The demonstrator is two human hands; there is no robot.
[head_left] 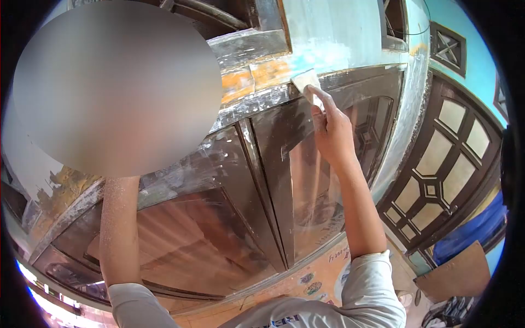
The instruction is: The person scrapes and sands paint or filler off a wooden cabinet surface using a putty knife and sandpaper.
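Note:
My right hand [332, 130] reaches up to the top of the door frame [262, 104], its fingers closed on a white, flat, straight-edged pad [307, 82]. The pad lies against the wall surface just above the frame's upper edge. My left forearm [120, 224], speckled with pale dust, rises on the left side of the view. A large grey blur hides my left hand. Between the wall and the frame runs a strip of orange and white patches [262, 74], with whitish smears on the dark wood.
Dark wooden doors with glass panes [191, 240] stand below my arms. Above is a pale blue wall [339, 33] with a dark window frame [273, 22]. Another paneled door [437, 158] is at right, near a blue cloth [473, 227] and a brown board [456, 273].

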